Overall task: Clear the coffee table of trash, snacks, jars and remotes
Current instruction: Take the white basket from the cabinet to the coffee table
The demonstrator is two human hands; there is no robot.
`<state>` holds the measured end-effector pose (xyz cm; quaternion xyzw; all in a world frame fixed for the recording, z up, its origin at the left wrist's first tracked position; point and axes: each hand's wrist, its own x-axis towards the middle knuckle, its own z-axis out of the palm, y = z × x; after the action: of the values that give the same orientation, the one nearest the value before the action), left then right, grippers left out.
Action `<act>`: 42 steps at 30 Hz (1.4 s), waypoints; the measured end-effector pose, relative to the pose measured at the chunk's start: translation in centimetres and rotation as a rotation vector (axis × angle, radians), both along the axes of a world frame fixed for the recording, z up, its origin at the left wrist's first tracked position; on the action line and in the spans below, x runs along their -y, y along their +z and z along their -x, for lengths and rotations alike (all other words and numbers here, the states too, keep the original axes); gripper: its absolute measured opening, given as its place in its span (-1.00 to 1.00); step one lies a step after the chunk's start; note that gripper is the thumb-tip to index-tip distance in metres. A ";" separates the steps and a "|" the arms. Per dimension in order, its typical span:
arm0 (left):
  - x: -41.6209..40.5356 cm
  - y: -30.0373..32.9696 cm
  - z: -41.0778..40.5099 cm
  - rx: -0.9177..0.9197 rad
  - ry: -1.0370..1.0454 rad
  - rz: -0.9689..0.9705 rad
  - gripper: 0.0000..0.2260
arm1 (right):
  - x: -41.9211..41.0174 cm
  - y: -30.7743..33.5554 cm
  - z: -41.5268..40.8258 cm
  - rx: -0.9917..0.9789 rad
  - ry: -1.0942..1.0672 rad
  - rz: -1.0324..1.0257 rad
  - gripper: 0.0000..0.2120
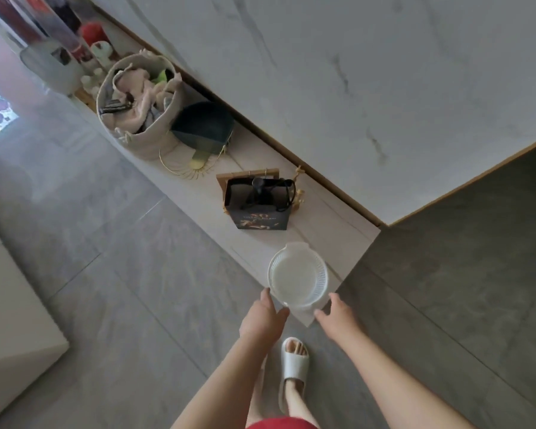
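Item: clear plastic dish (297,275), sitting at the near end of the low white ledge (331,224). Left hand (262,317) and right hand (338,317) are flanking its near rim, fingers loosely spread, gripping nothing. Step, seemingly: setting down or collecting it. Next: closing both hands on the rim.

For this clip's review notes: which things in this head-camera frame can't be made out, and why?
- Black gift bag: its contents are only a dark shape in shadow.
- Rope basket: lower contents are buried under crumpled cloth.
- Red and purple items, top left: blurred and cut off by the frame edge.
- Left hand and right hand at the clear plastic dish: grip or release is unclear.
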<state>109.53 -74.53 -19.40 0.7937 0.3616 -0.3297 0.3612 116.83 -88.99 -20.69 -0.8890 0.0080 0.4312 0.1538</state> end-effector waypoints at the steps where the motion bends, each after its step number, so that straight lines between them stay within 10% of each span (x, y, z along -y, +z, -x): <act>1: -0.2 -0.9 -0.5 0.006 0.021 0.005 -0.39 | -0.1 -1.0 -0.3 0.006 -0.008 0.004 -0.48; 27: -2.4 -13.5 -4.7 0.016 0.137 -0.041 -0.73 | -1.9 -12.5 -3.6 0.115 -0.262 0.070 -0.80; 42: -6.6 -2.2 -0.5 0.036 0.383 -0.198 -0.85 | -6.4 -0.7 -2.8 0.208 -0.012 -0.174 -0.97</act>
<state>110.02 -67.92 -21.56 0.7481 0.5299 -0.2037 0.3437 119.64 -82.60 -21.40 -0.9122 -0.0400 0.3348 0.2327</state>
